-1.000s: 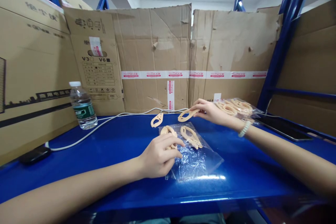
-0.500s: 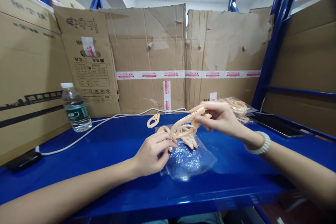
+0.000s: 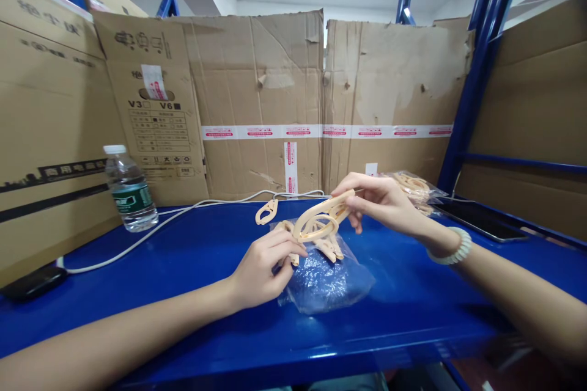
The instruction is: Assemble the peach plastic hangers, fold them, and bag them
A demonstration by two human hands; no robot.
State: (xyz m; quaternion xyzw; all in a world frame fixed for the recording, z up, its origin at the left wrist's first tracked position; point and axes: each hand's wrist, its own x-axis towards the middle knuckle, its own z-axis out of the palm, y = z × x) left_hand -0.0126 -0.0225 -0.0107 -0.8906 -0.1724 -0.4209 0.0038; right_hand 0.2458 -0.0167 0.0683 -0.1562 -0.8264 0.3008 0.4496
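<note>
A cream plastic piece with looped, curved arms (image 3: 316,223) is raised over a clear plastic bag (image 3: 332,281) on the blue table. My right hand (image 3: 378,201) pinches its upper right end between thumb and fingers. At its lower left end, my left hand (image 3: 268,263) has its fingers closed on the same piece. More cream pieces (image 3: 330,248) lie in or on the bag's upper part, partly hidden by the held piece and my left hand. Behind them, a single cream loop-shaped piece (image 3: 266,212) rests alone.
A water bottle (image 3: 131,189) stands at left, near a black device (image 3: 34,282) and a white cable (image 3: 178,211). At back right are a bag of cream pieces (image 3: 413,188) and a dark phone (image 3: 481,221). Cardboard panels (image 3: 261,98) wall the back.
The piece's arms, spread apart before, now lie closer together. My right hand has shifted slightly and its lower fingers hang lower. My left hand keeps its hold.
</note>
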